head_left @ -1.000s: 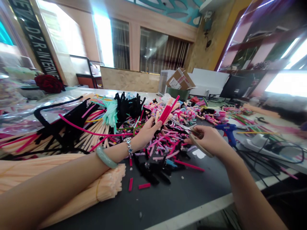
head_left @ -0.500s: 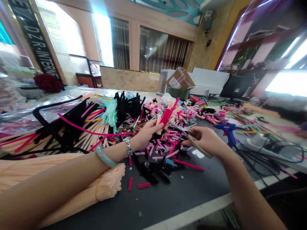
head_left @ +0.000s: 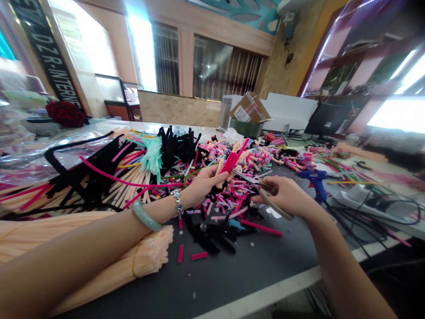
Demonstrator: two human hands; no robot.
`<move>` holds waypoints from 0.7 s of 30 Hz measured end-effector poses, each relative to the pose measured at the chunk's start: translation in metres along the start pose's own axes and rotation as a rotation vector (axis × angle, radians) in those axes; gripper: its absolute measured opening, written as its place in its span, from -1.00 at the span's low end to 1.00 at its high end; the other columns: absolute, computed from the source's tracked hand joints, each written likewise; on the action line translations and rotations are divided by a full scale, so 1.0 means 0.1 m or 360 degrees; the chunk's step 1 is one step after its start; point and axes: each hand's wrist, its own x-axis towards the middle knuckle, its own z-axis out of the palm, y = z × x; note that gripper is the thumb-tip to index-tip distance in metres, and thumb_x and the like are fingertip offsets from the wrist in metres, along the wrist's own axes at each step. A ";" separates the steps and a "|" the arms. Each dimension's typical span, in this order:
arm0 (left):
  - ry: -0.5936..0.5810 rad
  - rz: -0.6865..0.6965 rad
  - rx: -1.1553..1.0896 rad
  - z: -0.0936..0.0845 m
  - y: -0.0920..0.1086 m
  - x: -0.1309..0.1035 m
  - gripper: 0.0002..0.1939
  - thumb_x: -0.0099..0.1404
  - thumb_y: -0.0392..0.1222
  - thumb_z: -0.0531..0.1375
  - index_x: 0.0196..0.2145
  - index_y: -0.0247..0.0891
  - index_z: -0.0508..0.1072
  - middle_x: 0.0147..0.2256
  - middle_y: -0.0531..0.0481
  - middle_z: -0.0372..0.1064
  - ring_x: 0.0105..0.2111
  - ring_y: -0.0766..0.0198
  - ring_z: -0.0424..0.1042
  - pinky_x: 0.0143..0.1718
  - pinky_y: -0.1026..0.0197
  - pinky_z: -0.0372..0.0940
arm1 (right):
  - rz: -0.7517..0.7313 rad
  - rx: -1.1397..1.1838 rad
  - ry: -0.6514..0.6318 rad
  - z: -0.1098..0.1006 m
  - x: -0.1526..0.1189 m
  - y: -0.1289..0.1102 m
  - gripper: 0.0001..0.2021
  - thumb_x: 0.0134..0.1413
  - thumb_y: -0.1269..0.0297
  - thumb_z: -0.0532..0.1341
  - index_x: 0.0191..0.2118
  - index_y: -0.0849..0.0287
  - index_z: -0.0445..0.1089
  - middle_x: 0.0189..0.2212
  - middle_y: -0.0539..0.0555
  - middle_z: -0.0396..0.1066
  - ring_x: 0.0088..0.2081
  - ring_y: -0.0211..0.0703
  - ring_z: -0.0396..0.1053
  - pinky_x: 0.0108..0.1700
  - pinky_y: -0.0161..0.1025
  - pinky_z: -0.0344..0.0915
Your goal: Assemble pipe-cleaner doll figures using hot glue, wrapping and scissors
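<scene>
My left hand (head_left: 209,181) is closed around a small pipe-cleaner figure (head_left: 229,164) with bright pink, peach and black parts. A pink stem sticks up out of its top. My right hand (head_left: 282,195) grips a pair of scissors (head_left: 265,195) by its pale handles, and the blades point left at the figure. The blade tips are close to the pink part; whether they touch it I cannot tell. Behind and below both hands lies a heap of cut pipe-cleaner pieces (head_left: 232,199), mostly pink and purple.
A bundle of peach pipe cleaners (head_left: 146,257) lies under my left forearm. Black pieces (head_left: 212,237) and short pink pieces (head_left: 199,256) lie on the grey tabletop (head_left: 232,279). At right stand a blue glue gun (head_left: 317,181) and a power strip (head_left: 355,199) with tangled cables. A cardboard box (head_left: 250,108) is behind.
The figure and the pink stem have tilted slightly to the right. Both hands keep nearly the same place, with the scissors still beside the figure.
</scene>
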 end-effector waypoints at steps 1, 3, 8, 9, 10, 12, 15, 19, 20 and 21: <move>-0.0005 0.0002 0.0000 -0.01 -0.01 0.00 -0.76 0.24 -0.10 0.20 -0.36 -0.37 0.37 -0.42 0.01 0.32 -0.48 0.38 0.39 -0.42 0.31 0.27 | 0.0001 -0.0024 -0.0006 0.00 0.00 -0.01 -0.54 -0.16 -0.13 0.28 -0.54 0.13 0.12 -0.59 -0.11 0.12 -0.52 -0.31 0.08 -0.49 -0.33 0.00; -0.0005 0.0004 0.0001 -0.03 -0.03 0.01 -0.77 0.24 -0.10 0.20 -0.35 -0.37 0.37 -0.41 0.00 0.33 -0.48 0.37 0.40 -0.41 0.29 0.29 | -0.0004 -0.0066 -0.0008 -0.01 -0.01 -0.03 -0.56 -0.15 -0.12 0.28 -0.53 0.14 0.13 -0.58 -0.11 0.14 -0.52 -0.31 0.08 -0.49 -0.33 0.00; 0.0059 -0.0005 0.0051 -0.05 -0.05 0.01 -0.78 0.21 -0.11 0.23 -0.35 -0.36 0.39 -0.43 0.01 0.35 -0.48 0.39 0.39 -0.43 0.33 0.26 | -0.0039 -0.0045 -0.0048 -0.01 -0.02 -0.06 -0.62 -0.13 -0.04 0.28 -0.51 0.14 0.15 -0.58 -0.11 0.15 -0.51 -0.31 0.09 -0.48 -0.34 0.01; 0.0064 -0.0007 0.0060 -0.05 -0.05 0.01 -0.78 0.21 -0.11 0.24 -0.36 -0.36 0.39 -0.43 0.01 0.36 -0.49 0.40 0.39 -0.43 0.33 0.26 | -0.0044 -0.0033 -0.0054 -0.01 -0.02 -0.06 -0.62 -0.13 -0.03 0.28 -0.51 0.14 0.15 -0.57 -0.11 0.15 -0.51 -0.31 0.09 -0.48 -0.34 0.01; 0.0067 -0.0007 0.0069 -0.05 -0.04 0.01 -0.78 0.20 -0.11 0.24 -0.36 -0.36 0.40 -0.44 0.02 0.36 -0.49 0.41 0.38 -0.43 0.34 0.25 | -0.0045 -0.0030 -0.0055 -0.01 -0.02 -0.06 -0.63 -0.13 -0.02 0.28 -0.51 0.14 0.15 -0.57 -0.11 0.15 -0.51 -0.31 0.09 -0.48 -0.35 0.01; 0.0076 -0.0005 0.0094 -0.05 -0.04 0.01 -0.78 0.19 -0.11 0.25 -0.35 -0.37 0.41 -0.45 0.02 0.37 -0.50 0.41 0.37 -0.44 0.35 0.24 | -0.0033 -0.0049 -0.0035 -0.01 -0.02 -0.07 -0.64 -0.14 -0.01 0.28 -0.50 0.14 0.16 -0.57 -0.11 0.16 -0.51 -0.31 0.10 -0.48 -0.34 0.02; 0.0096 0.0001 0.0129 -0.05 -0.03 0.02 -0.76 0.18 -0.11 0.26 -0.29 -0.36 0.44 -0.45 0.02 0.38 -0.50 0.41 0.36 -0.45 0.35 0.23 | -0.0017 -0.0084 0.0005 0.00 -0.02 -0.08 -0.63 -0.15 -0.01 0.29 -0.50 0.13 0.16 -0.57 -0.11 0.17 -0.51 -0.31 0.10 -0.48 -0.34 0.02; 0.0117 0.0000 0.0164 -0.05 -0.03 0.02 -0.74 0.16 -0.10 0.27 -0.29 -0.36 0.45 -0.45 0.01 0.40 -0.50 0.41 0.35 -0.45 0.35 0.23 | -0.0033 -0.0066 0.0007 0.03 -0.01 -0.08 -0.61 -0.15 -0.03 0.28 -0.52 0.14 0.14 -0.58 -0.11 0.16 -0.51 -0.31 0.09 -0.48 -0.35 0.02; 0.0119 0.0001 0.0170 -0.05 -0.02 0.02 -0.75 0.16 -0.09 0.28 -0.30 -0.36 0.45 -0.46 0.01 0.41 -0.49 0.41 0.35 -0.44 0.34 0.23 | -0.0036 -0.0065 0.0013 0.03 0.00 -0.08 -0.61 -0.14 -0.04 0.28 -0.52 0.14 0.14 -0.59 -0.10 0.15 -0.51 -0.31 0.09 -0.48 -0.35 0.01; 0.0118 0.0005 0.0175 -0.05 -0.02 0.01 -0.75 0.15 -0.10 0.28 -0.31 -0.35 0.46 -0.46 0.01 0.41 -0.49 0.40 0.35 -0.43 0.34 0.23 | -0.0038 -0.0069 0.0023 0.04 0.00 -0.07 -0.60 -0.14 -0.05 0.28 -0.53 0.14 0.14 -0.59 -0.10 0.15 -0.51 -0.31 0.09 -0.48 -0.35 0.00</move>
